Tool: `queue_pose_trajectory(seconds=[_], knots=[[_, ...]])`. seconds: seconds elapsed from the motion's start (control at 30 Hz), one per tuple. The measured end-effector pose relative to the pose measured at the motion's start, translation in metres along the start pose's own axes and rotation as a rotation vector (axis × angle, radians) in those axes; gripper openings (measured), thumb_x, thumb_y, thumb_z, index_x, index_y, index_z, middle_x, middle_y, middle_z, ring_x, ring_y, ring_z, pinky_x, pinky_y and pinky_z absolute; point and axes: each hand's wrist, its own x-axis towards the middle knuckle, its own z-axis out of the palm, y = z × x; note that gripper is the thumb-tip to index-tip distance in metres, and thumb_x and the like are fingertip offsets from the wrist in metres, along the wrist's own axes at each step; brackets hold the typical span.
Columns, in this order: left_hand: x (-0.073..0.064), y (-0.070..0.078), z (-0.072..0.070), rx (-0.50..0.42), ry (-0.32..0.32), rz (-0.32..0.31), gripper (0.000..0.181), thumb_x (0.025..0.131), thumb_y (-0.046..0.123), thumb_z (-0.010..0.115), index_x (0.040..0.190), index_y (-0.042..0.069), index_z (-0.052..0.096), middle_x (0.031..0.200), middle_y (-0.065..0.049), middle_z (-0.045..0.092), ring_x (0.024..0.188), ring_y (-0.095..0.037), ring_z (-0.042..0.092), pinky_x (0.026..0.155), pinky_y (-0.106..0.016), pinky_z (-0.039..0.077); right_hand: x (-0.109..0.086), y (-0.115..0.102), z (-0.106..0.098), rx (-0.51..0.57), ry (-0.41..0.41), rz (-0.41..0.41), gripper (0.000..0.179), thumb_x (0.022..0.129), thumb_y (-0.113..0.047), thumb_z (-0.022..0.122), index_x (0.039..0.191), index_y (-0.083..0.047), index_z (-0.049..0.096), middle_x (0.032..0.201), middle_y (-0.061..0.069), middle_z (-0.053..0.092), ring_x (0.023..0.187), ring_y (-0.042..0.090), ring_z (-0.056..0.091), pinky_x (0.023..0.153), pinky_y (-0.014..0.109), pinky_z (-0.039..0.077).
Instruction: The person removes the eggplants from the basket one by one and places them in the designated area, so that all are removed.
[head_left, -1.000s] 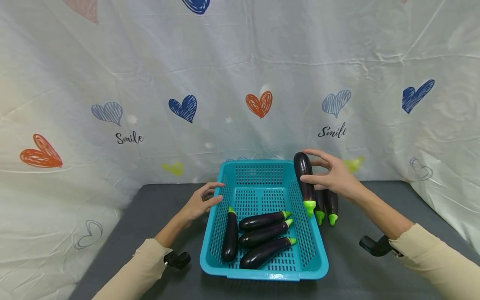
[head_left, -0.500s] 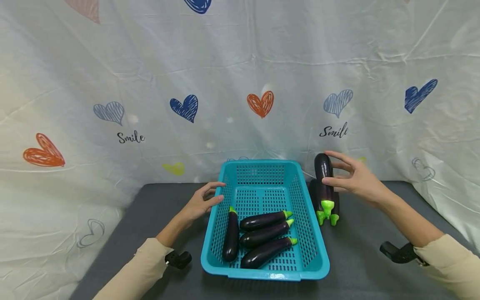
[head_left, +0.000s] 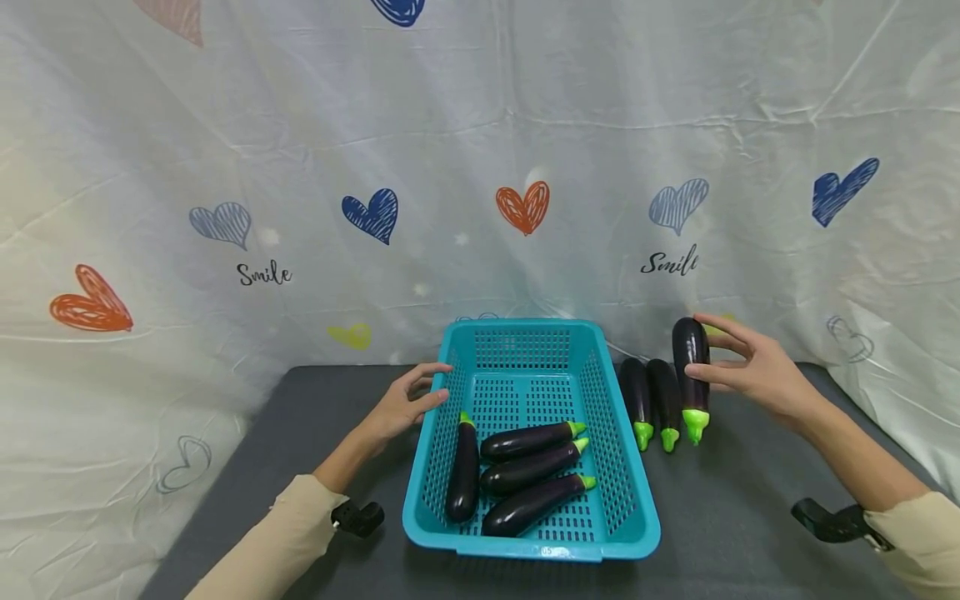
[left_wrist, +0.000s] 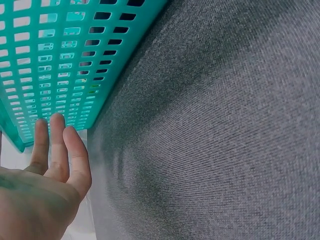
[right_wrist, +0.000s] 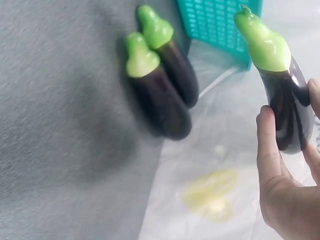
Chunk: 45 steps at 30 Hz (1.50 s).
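Note:
My right hand (head_left: 761, 371) pinches a dark purple eggplant (head_left: 690, 358) between thumb and fingers, its green stem end pointing down toward the front. The right wrist view shows this eggplant (right_wrist: 287, 100) raised off the grey table. To its left, two more eggplants (head_left: 636, 396) lie side by side on the table, right of the turquoise basket (head_left: 645, 508). Inside the basket are several eggplants (head_left: 525, 440), one along the left wall and the others slanting across the front half. My left hand (head_left: 396, 408) touches the basket's left rim, its fingers loosely extended along the perforated wall (left_wrist: 60, 75).
The grey table (head_left: 742, 517) reaches back to a white curtain (head_left: 450, 125) printed with hearts and lettering. A thin pale cord (right_wrist: 217, 82) runs behind the basket's right side. Black cameras (head_left: 836, 521) are strapped to both wrists.
My right hand has carried its eggplant rightward from above the basket's right rim, across the two lying eggplants, to their right side, slightly lower. The left hand stays at the rim.

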Motion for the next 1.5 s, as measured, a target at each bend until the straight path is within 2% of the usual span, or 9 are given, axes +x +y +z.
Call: queue_pose_trajectory(seconds=[0.13,0.3,0.37,0.53,0.67,0.9,1.1,1.33,1.5], knots=[[0.000,0.000,-0.001,0.004,0.000,-0.014,0.048,0.105,0.027,0.062,0.150,0.020,0.049,0.155,-0.019,0.038,0.141,-0.039,0.036,0.092,-0.054,0.047,-0.003,0.011,-0.004,-0.007,0.005,0.027,0.079,0.096,-0.022,0.075,0.161,-0.013,0.031,0.149,0.033,0.036,0.120,0.033,0.053,0.076,0.034,0.058],[0.001,0.001,-0.002,0.017,0.001,-0.009,0.048,0.105,0.027,0.061,0.150,0.020,0.049,0.155,-0.018,0.038,0.139,-0.039,0.038,0.086,-0.049,0.046,-0.003,0.025,-0.008,0.007,-0.024,0.097,0.088,0.093,-0.025,0.078,0.161,-0.006,0.025,0.149,0.038,0.033,0.108,0.017,0.062,0.079,0.044,0.058],[0.000,0.002,-0.003,0.020,0.000,-0.005,0.048,0.105,0.027,0.061,0.150,0.020,0.049,0.155,-0.018,0.038,0.139,-0.039,0.038,0.085,-0.048,0.046,-0.003,0.030,-0.009,0.010,-0.039,0.121,0.091,0.093,-0.027,0.079,0.161,-0.005,0.023,0.149,0.039,0.032,0.106,0.016,0.064,0.081,0.047,0.057],[0.001,0.004,-0.005,0.018,-0.002,-0.007,0.048,0.105,0.028,0.061,0.150,0.020,0.049,0.155,-0.018,0.038,0.140,-0.039,0.037,0.090,-0.051,0.047,0.000,0.042,-0.009,-0.008,-0.060,0.143,0.091,0.094,-0.028,0.078,0.161,-0.004,0.022,0.149,0.041,0.031,0.118,0.046,0.057,0.080,0.047,0.057],[0.002,0.004,-0.005,0.015,0.005,-0.013,0.047,0.104,0.028,0.062,0.150,0.022,0.050,0.155,-0.017,0.038,0.140,-0.038,0.037,0.092,-0.056,0.046,0.004,0.051,-0.009,0.002,-0.088,0.155,0.091,0.095,-0.026,0.077,0.161,-0.002,0.020,0.149,0.043,0.028,0.127,0.056,0.045,0.081,0.046,0.057],[0.003,0.004,-0.003,0.008,0.003,-0.016,0.048,0.104,0.030,0.063,0.149,0.025,0.050,0.155,-0.015,0.038,0.141,-0.037,0.037,0.093,-0.057,0.046,0.011,0.067,-0.008,0.046,-0.121,0.195,0.093,0.094,-0.022,0.077,0.161,0.000,0.017,0.151,0.045,0.022,0.136,0.058,0.031,0.081,0.048,0.057],[0.003,0.004,-0.002,0.015,0.000,-0.006,0.048,0.104,0.030,0.063,0.150,0.022,0.050,0.155,-0.016,0.038,0.140,-0.038,0.037,0.093,-0.056,0.047,0.015,0.077,-0.007,0.064,-0.131,0.241,0.095,0.093,-0.025,0.079,0.161,-0.001,0.018,0.149,0.047,0.022,0.130,0.058,0.041,0.080,0.046,0.057],[0.001,0.001,-0.002,0.008,0.009,-0.023,0.049,0.104,0.030,0.063,0.150,0.023,0.050,0.155,-0.015,0.038,0.140,-0.036,0.038,0.092,-0.055,0.047,0.019,0.084,-0.002,0.075,-0.149,0.251,0.094,0.093,-0.025,0.079,0.161,-0.002,0.019,0.150,0.046,0.021,0.132,0.058,0.037,0.082,0.045,0.057],[0.000,-0.001,-0.001,0.006,0.001,-0.016,0.048,0.104,0.029,0.062,0.150,0.022,0.049,0.155,-0.017,0.038,0.140,-0.038,0.037,0.092,-0.055,0.047,0.020,0.084,-0.001,0.076,-0.156,0.254,0.094,0.092,-0.024,0.080,0.161,-0.001,0.019,0.149,0.047,0.021,0.127,0.057,0.045,0.082,0.045,0.057]])
